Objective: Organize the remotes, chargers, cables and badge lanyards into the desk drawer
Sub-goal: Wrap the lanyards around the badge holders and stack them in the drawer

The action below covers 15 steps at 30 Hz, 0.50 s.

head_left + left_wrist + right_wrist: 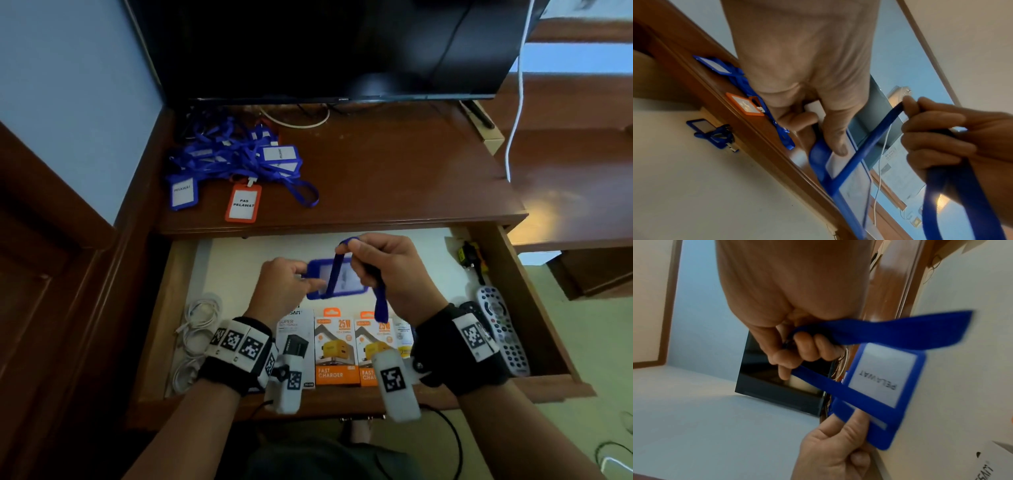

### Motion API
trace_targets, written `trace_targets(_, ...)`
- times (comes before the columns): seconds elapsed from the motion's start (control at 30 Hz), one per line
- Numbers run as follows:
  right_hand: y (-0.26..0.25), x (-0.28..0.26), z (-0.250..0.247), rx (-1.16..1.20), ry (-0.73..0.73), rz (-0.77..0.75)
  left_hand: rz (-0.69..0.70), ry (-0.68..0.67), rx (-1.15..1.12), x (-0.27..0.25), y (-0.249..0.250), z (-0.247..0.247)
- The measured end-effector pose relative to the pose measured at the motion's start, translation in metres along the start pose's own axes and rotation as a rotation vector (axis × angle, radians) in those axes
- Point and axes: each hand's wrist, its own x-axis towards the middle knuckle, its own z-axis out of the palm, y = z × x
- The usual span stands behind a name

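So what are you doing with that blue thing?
A person is tidying stuff into the open drawer. The left hand pinches a blue badge holder above it, and the right hand grips its strap, which crosses the holder. Chargers, white cables and remotes already lie in the drawer. A heap of lanyards waits on the desk.

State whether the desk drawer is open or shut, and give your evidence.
Open. The drawer is pulled out from under the desk top, showing charger boxes, a remote and white cables inside.
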Motion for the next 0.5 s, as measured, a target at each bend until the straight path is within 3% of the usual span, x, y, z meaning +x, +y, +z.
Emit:
trace_targets(0.17, 0.005, 0.003, -0.006, -0.2, 0.118, -0.052, -0.076, -0.25, -0.043, -0.005, 0.005, -0.005)
trace_targets(0.3, 0.009, -0.003, -0.017, -0.221, 0.078, 0.028, -0.077, -0.391, -0.142, -0.009, 0.009, -0.016)
trace_targets(0.5, 0.009, -0.009, -0.02, -0.006, 0.02, 0.215, 0.021, -0.366, -0.41, -0.01, 0.007, -0.025)
